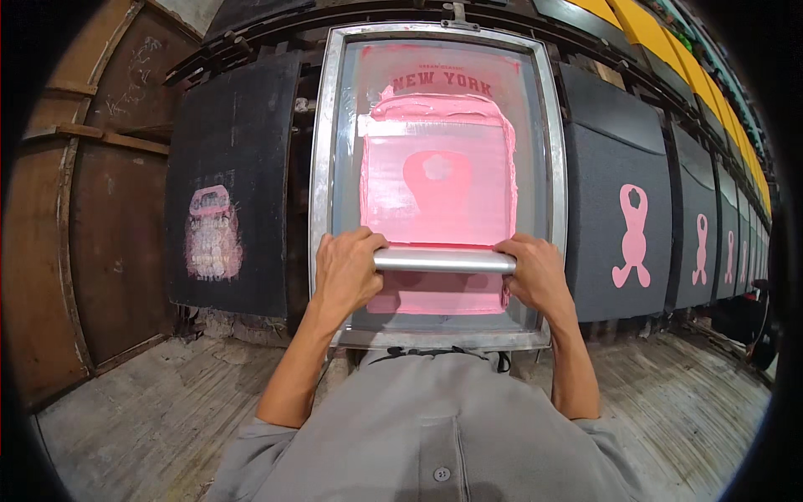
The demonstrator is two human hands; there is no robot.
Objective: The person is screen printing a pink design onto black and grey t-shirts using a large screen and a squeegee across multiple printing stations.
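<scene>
A metal-framed printing screen (324, 151) lies in front of me. Across its lower half stretches a squeegee (445, 261) with a silver bar handle. My left hand (346, 266) is closed around the bar's left end, and my right hand (535, 269) grips the right end. Pink ink (439, 106) forms a thick ridge toward the far end of the mesh and a line down the right side. Between that ridge and the squeegee, a thin pink film covers a rounded figure shape. More pink shows on the near side of the bar. The squeegee's blade is mostly hidden.
To the right runs a row of dark fabric panels (602, 167), several bearing a pink figure print (633, 238). A dark board (230, 142) with a smeared pink-and-white print stands left. Brown wooden panels (125, 226) line the far left, and yellow pieces (648, 29) sit at upper right.
</scene>
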